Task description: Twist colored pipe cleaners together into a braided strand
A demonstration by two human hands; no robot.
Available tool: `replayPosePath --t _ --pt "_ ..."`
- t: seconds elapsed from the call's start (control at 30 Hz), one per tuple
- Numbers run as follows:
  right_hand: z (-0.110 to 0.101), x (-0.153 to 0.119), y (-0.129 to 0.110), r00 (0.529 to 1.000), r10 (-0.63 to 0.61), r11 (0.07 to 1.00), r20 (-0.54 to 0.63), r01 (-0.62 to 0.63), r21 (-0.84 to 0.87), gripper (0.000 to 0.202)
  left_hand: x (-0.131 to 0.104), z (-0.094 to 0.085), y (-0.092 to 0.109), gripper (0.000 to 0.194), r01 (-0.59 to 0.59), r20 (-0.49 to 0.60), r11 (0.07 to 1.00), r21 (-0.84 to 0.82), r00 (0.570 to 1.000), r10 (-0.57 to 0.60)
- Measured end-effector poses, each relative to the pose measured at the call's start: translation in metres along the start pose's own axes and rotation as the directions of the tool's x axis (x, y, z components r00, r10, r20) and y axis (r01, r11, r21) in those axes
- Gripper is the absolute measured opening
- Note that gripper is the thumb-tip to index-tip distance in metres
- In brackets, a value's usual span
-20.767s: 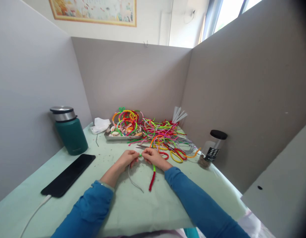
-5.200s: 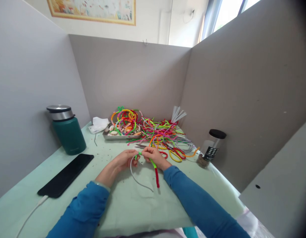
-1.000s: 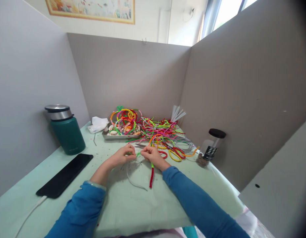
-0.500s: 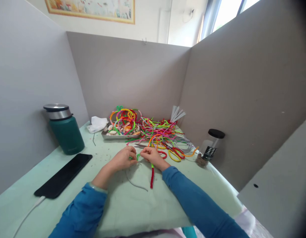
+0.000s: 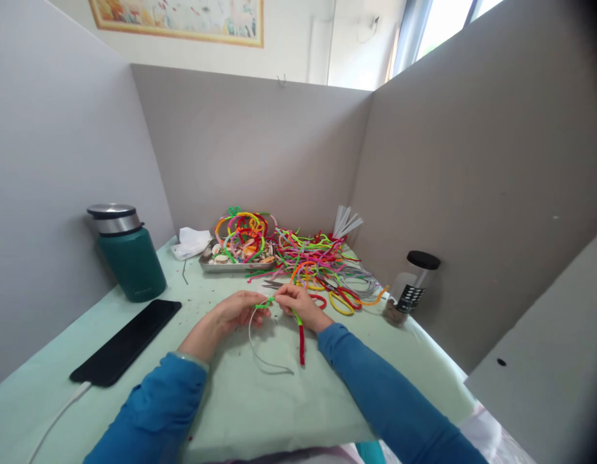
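My left hand (image 5: 236,310) has its fingers curled around a small, bent green pipe cleaner (image 5: 265,303) at its fingertips. My right hand (image 5: 301,305) pinches at the right end of that green piece, its fingertips close to those of the left. A pipe cleaner with a light green top and a red lower part (image 5: 302,345) hangs from under my right hand towards the table. From the green piece a thin grey wire (image 5: 253,345) curves down onto the cloth. Just beyond the fingers lie scissors (image 5: 273,284), partly hidden by my right hand.
A metal tray (image 5: 238,267) of shells and pipe-cleaner loops stands at the back, beside a heap of coloured pipe cleaners (image 5: 311,251). Left are a green bottle (image 5: 133,261), a phone (image 5: 127,341) and tissues (image 5: 192,240). A black-lidded jar (image 5: 409,290) stands right. Grey partitions (image 5: 250,135) enclose the table.
My left hand has turned and loosened, so more of its fingers and the green piece show. The grey wire now loops up to the green piece. My right hand has barely moved.
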State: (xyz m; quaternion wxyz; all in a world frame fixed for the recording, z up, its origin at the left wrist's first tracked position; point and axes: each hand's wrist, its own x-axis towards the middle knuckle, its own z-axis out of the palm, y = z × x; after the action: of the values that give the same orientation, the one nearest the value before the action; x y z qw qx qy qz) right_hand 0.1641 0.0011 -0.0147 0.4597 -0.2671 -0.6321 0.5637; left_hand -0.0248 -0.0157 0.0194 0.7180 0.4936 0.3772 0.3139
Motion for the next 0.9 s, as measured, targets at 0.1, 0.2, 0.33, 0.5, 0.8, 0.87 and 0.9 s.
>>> replayPosePath --t 0.1,0.2,0.33,0.5,0.8,0.87,0.9 --pt "0.001 0.0 -0.002 1.0 0.017 1.0 -0.004 -0.017 0.021 0.021 -0.004 0.003 -0.002 0.023 0.026 0.166 0.995 -0.094 0.986 -0.011" --pt "0.001 0.001 -0.002 0.999 0.037 0.998 -0.035 -0.035 0.042 0.023 -0.004 0.007 -0.005 0.027 0.002 0.239 0.987 -0.16 0.97 0.037" --pt "0.002 0.001 -0.004 0.996 0.055 0.997 -0.067 -0.051 0.054 0.025 0.001 0.011 -0.012 0.032 -0.031 0.234 0.984 -0.177 0.97 0.073" --pt "0.001 0.001 -0.005 0.995 0.041 0.991 -0.089 -0.029 0.133 0.023 0.004 0.01 -0.01 0.025 -0.101 0.124 0.981 -0.165 0.985 0.122" --pt "0.0 0.003 -0.001 0.994 -0.014 0.993 -0.106 0.026 0.113 0.019 0.01 0.009 -0.014 0.027 -0.081 0.081 0.974 -0.21 0.992 0.1" --pt "0.0 0.004 0.0 0.992 -0.033 0.995 -0.119 0.044 0.091 0.019 0.012 0.007 -0.016 0.025 -0.077 0.061 0.971 -0.227 0.994 0.093" --pt "0.001 0.004 0.001 0.991 -0.039 0.996 -0.127 0.05 0.08 0.019 0.013 0.007 -0.017 0.025 -0.062 0.073 0.97 -0.236 0.994 0.081"
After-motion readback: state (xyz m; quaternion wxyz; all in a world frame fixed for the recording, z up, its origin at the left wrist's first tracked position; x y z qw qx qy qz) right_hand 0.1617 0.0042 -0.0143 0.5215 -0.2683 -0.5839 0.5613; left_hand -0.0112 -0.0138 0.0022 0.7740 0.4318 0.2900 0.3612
